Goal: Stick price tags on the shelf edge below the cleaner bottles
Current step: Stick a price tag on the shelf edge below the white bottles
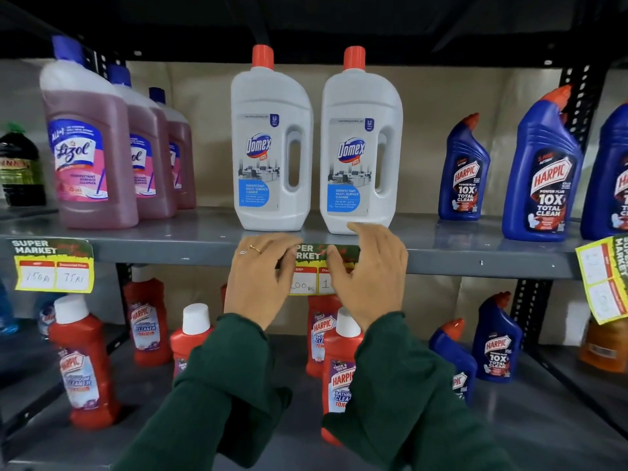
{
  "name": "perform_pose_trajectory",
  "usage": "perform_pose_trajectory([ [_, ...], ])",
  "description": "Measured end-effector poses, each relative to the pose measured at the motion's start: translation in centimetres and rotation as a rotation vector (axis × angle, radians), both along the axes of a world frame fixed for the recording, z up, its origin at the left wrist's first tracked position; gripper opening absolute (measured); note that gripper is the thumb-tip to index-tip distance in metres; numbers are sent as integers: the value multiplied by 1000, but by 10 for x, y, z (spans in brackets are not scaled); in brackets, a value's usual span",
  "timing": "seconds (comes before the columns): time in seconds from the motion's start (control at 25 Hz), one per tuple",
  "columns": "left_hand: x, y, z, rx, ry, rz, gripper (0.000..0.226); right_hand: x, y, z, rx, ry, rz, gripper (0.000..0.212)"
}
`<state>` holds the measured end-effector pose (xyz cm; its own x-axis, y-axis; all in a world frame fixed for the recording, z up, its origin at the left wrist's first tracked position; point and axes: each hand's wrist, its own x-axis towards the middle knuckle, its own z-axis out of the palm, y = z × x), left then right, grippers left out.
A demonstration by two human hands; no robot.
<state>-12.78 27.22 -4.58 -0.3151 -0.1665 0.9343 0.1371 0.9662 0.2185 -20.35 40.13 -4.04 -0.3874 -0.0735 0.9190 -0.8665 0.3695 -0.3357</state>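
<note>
Here, in the head view, I had both of my hands on 1 price tag (310, 270), which lay against the grey shelf edge (170, 248) just below the 2 white Domex bottles (272, 144). My left hand (260, 278) covered the left end of the tag, with the fingers bent and pressed onto its upper part. My right hand (368, 277) covered the right end, the fingers a little spread and curled over the paper, the thumb lifted near the foot of the right bottle. I was pressing, not pinching.

The tag seemed to me thin printed paper, very light and soft, so it would bend or wrinkle easily. Its green top band was on the shelf edge and its yellow lower part hung free under it. I judged that the hold should be at the 2 ends of the top band, with flat fingertips smoothing outward, because the lower part had nothing behind it. Another tag (54, 265) was already stuck below the Lizol bottles (90, 144), and a third tag (605, 277) hung tilted at the right, near the blue Harpic bottles (543, 171).
</note>
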Motion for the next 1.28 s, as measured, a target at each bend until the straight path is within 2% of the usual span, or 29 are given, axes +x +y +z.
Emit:
perform_pose_trajectory([
  [0.08, -3, 4, -1, 45, 26, -11, 29, 3, -6, 0, -7, -16, -64, 49],
  [0.24, -13, 16, 0, 105, 60, 102, 34, 7, -9, 2, -113, -130, -12, 59],
  [0.36, -15, 16, 1, 119, 85, 129, 30, 5, -7, 1, -125, -109, 33, 51],
  [0.56, -7, 13, 8, 178, 50, 59, 6, 1, 1, -1, -105, -96, 91, 26],
  [0.76, -3, -2, 13, 166, -21, -63, 8, 5, 5, 1, -82, -135, 125, 15],
  [1.0, -3, -3, 13, 162, -29, -54, 9, 9, 7, 1, -58, -118, 99, 12],
  [1.16, -3, -3, 12, 140, -18, -26, 11, 7, 7, 0, -32, -115, 81, 25],
  [1.28, 1, -1, 10, 88, -14, -42, 12, 7, 6, -2, -23, -115, 61, 23],
])
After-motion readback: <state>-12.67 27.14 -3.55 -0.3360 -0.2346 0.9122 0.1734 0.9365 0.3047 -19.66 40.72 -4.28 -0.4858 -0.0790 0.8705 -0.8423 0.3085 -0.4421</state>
